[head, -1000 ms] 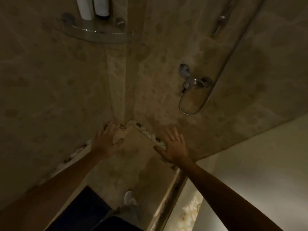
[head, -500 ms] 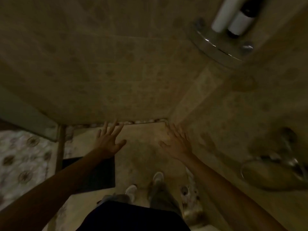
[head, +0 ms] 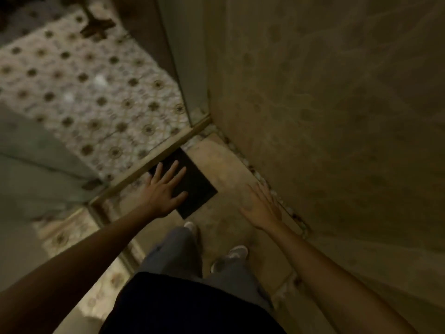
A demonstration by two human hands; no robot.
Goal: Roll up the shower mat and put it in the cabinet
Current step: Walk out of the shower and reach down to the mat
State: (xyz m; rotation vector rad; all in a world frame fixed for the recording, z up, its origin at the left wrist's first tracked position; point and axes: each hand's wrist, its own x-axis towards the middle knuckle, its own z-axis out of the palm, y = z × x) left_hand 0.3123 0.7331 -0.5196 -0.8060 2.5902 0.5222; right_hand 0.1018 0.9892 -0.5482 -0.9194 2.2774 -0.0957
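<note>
A dark rectangular shower mat [head: 195,186] lies flat on the beige shower floor, beside the raised threshold. My left hand [head: 162,189] hangs in the air in front of the mat's left part, fingers spread, holding nothing. My right hand [head: 262,208] is off to the right near the tiled wall, also open and empty. Whether either hand touches anything cannot be told in the dim, blurred picture. No cabinet is in view.
The shower wall [head: 337,116] fills the right side. A threshold [head: 154,162] separates the shower floor from the patterned bathroom floor [head: 84,92] at left. My two feet [head: 228,256] stand on the shower floor below the mat.
The view has swung left, away from the shower corner, shelf and tap, toward the shower entrance. The mat now lies under my left hand; both hands stay open.
</note>
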